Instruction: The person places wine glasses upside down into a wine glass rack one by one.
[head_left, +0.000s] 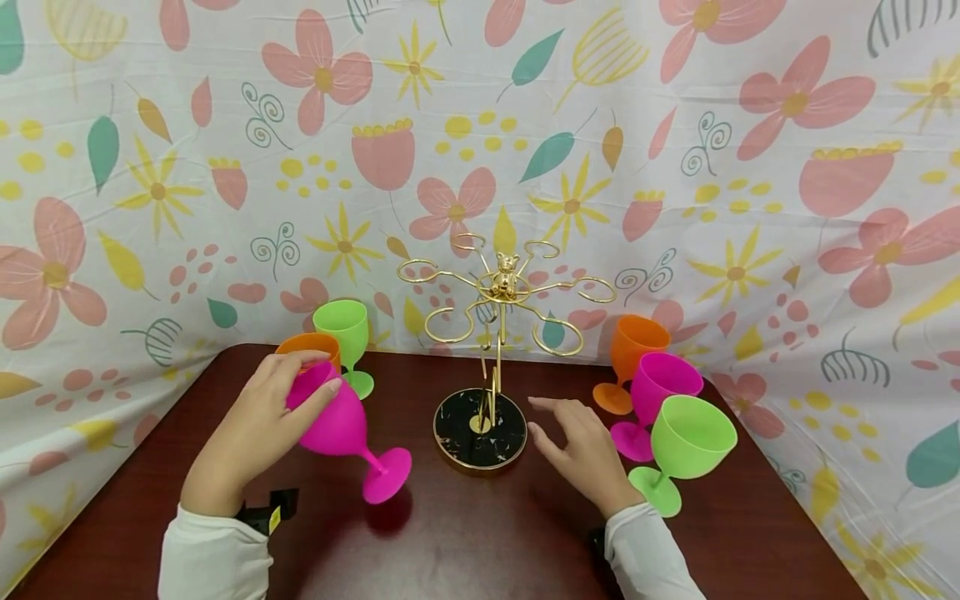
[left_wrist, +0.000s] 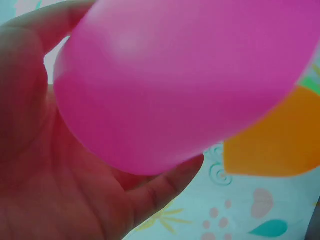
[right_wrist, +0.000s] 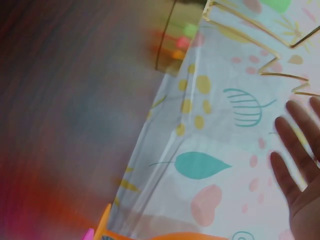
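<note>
lower left of the head view: the left hand (head_left: 251,433) wraps its fingers (left_wrist: 165,185) round the bowl of a pink goblet (head_left: 345,429), tilted, foot toward the gold rack (head_left: 495,287) at centre. the right hand (head_left: 585,450), fingers spread and holding nothing, hovers over the desk (head_left: 465,542) beside the rack's black base (head_left: 480,433).

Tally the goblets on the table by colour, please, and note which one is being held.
Pink goblets: 2, one tilted in the left hand, one at the right
Green goblets: 2, and
Orange goblets: 2, and
Total: 6 goblets, around 1 gold rack. The right hand holds nothing.
</note>
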